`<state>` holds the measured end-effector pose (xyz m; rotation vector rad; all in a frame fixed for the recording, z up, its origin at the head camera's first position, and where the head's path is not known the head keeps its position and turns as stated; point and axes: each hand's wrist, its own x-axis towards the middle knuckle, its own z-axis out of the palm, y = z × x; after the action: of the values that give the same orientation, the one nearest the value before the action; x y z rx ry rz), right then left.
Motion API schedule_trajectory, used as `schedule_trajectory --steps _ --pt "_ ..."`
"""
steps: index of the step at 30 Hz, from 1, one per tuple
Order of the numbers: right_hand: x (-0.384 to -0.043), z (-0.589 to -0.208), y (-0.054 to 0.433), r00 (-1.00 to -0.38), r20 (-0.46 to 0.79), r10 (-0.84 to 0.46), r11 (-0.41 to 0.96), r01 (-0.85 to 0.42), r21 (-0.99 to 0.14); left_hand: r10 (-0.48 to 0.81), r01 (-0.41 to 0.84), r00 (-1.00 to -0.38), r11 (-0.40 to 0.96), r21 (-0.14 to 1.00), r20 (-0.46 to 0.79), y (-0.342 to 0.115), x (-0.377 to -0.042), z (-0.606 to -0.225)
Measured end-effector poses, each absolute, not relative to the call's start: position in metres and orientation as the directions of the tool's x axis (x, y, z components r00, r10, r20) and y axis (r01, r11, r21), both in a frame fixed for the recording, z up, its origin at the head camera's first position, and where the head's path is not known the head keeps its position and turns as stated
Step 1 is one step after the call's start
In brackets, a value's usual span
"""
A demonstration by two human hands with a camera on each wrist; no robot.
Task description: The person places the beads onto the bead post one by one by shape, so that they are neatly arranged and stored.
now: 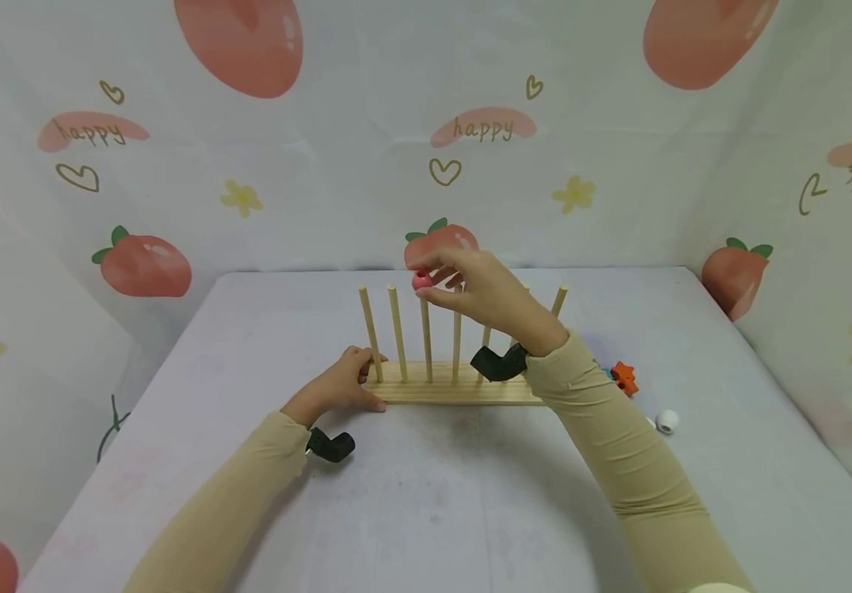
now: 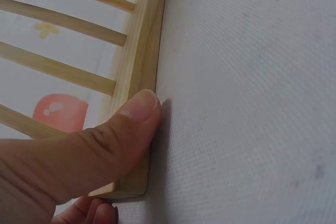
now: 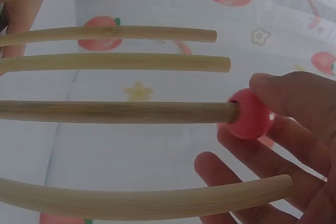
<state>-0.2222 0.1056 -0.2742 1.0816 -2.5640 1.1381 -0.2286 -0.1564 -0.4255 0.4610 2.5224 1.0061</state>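
Pink bead [image 1: 422, 282] at the tip of the 3rd peg [image 1: 428, 342] from the left.
At the head view's centre, my right grip [image 1: 487, 286] pinches the bead; lower down, left of centre, my left grip [image 1: 340, 381] clasps the wooden base [image 1: 463, 395]. I judge this the start of threading; the next move seems to call for lowering the bead straight down.
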Motion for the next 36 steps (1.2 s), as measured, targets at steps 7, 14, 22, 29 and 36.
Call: schedule_trajectory --steps 7,14,22,29,36 --pt "-0.222 -0.273 0.105 -0.737 0.375 -0.563 0.463 -0.657 -0.595 0.428 0.153 -0.873 0.694 0.704 -0.232 -0.157 -0.228 -0.424" --pt "-0.222 -0.274 0.106 -0.716 0.405 -0.568 0.442 -0.681 -0.584 0.424 0.146 -0.875 0.691 0.708 -0.234 -0.157 -0.227 -0.424" --pt "-0.215 -0.278 0.110 -0.584 0.661 -0.472 0.358 -0.812 -0.462 0.431 0.150 -0.874 0.681 0.717 -0.227 -0.158 -0.227 -0.425" --pt "-0.195 -0.276 0.119 -0.469 0.786 -0.403 0.358 -0.871 -0.336 0.430 0.153 -0.874 0.686 0.712 -0.227 -0.159 -0.227 -0.425" --pt "-0.171 -0.280 0.141 -0.417 0.803 -0.426 0.374 -0.889 -0.263 0.437 0.135 -0.868 0.665 0.735 -0.235 -0.158 -0.227 -0.425"
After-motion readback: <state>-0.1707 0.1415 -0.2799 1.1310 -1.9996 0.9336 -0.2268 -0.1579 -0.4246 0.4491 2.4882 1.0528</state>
